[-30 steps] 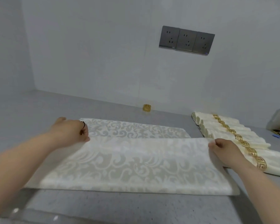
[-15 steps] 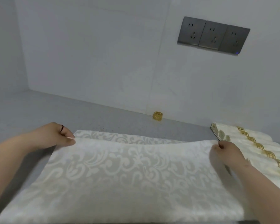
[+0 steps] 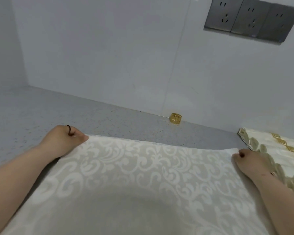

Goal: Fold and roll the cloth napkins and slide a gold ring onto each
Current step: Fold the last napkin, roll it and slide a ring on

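The left hand [image 3: 62, 141] is pinching the far left corner of the cream patterned napkin [image 3: 134, 180] lying flat on the grey counter [image 3: 41, 112], while the right hand [image 3: 249, 162] is pinching its far right corner. A loose gold ring [image 3: 175, 118] is sitting against the wall beyond the napkin, and finished rolled napkins [image 3: 275, 150] are lying just right of the right hand.

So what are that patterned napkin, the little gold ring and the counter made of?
The napkin looks like woven damask cloth, cream with a slight sheen: the scrolls show tone on tone. The gold ring seems shiny metal, perhaps plated: openwork cut-outs, bright glints. The counter looks like matte grey stone or composite, finely speckled.
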`<state>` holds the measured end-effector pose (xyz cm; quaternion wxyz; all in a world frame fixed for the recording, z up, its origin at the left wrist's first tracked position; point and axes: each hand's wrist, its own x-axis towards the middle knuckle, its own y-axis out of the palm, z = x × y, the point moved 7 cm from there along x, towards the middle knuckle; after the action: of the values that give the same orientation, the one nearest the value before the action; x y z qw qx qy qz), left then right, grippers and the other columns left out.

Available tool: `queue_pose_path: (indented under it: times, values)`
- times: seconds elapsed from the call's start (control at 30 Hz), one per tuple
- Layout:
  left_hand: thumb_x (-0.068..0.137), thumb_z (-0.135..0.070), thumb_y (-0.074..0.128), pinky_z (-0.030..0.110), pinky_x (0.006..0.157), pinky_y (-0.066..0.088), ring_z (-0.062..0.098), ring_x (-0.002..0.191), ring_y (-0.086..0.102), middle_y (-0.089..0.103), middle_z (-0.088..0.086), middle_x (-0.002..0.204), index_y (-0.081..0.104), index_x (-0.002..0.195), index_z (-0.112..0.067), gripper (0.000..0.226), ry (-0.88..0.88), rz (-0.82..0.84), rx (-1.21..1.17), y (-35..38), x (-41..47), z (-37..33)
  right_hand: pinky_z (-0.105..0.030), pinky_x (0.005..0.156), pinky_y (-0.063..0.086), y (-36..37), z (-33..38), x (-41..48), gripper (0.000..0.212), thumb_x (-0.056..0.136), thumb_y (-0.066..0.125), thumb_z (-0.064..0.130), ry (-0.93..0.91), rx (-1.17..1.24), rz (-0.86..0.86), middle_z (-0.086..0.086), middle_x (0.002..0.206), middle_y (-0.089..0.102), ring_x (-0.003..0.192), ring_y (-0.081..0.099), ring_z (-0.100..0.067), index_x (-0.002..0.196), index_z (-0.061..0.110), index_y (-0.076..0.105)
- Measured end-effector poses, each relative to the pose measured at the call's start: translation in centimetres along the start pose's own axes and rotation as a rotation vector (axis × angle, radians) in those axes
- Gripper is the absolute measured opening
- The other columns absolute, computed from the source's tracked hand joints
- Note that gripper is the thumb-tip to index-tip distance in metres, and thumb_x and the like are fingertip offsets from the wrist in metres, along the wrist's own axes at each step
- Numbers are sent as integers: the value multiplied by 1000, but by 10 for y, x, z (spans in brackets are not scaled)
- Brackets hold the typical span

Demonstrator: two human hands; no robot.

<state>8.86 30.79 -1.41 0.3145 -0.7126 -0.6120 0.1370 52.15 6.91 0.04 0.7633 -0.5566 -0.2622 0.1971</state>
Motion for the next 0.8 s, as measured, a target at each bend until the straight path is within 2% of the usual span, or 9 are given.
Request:
queue_pose_path:
  times: [0.13,0.27,0.33,0.43,0.5,0.6,0.67,0.73,0.8]
  values:
    - [84,-19,65,26,59,34,12,63,49,56,-3,65,57,64,-16,21,1,-2,74,1,0,-1,-29,60,29,8,-1,6,33,94,37,13,7,-10,28,-5,62,43,73,46,-25,62,13,37]
    - [85,-26,63,27,68,35,19,71,52,55,-7,66,56,65,-22,21,2,11,186,3,3,0,-29,65,30,8,-1,7,30,95,36,15,27,-15,53,-12,80,48,80,47,-27,65,13,39]
    - [85,-28,63,27,68,36,22,75,54,56,-6,66,56,64,-23,23,-5,7,199,2,4,1,-29,67,30,9,0,9,23,95,36,15,31,-21,66,-14,85,47,89,52,-30,76,8,45]
    - [85,-28,62,27,67,36,24,76,55,58,-1,67,58,65,-18,23,-8,-5,183,3,7,3,-29,68,31,9,3,8,19,95,36,17,42,-34,79,-18,90,54,85,50,-28,85,5,47]
    - [87,-27,60,28,65,36,24,75,55,58,4,73,60,83,-15,12,5,-44,111,2,6,0,-31,70,35,8,4,7,18,95,41,17,74,51,87,-23,104,60,90,53,-30,92,3,52]
    - [89,-21,56,27,70,34,23,78,51,57,8,88,57,110,-10,23,0,-109,-136,-7,-2,-4,-37,93,38,-3,1,-1,39,93,50,17,154,350,138,-26,128,50,108,51,-36,127,-1,46]
    - [91,-23,54,27,75,32,21,86,50,58,5,97,58,115,-11,28,40,-140,4,-18,-12,-11,-36,98,36,-10,2,-8,48,93,51,18,100,322,152,-22,135,45,118,47,-36,136,2,37]
    - [91,-26,52,29,80,35,21,94,53,62,6,108,61,112,-16,25,102,-102,168,-21,-29,-25,-34,95,37,-21,11,-23,41,92,49,13,-15,218,56,-18,136,46,119,48,-34,132,5,44]
    - [92,-28,48,26,88,37,19,110,54,60,0,122,60,114,-21,26,211,33,237,-11,-59,-48,-34,93,39,-23,30,-51,32,91,49,10,-155,247,18,-15,133,49,115,50,-31,123,9,53]
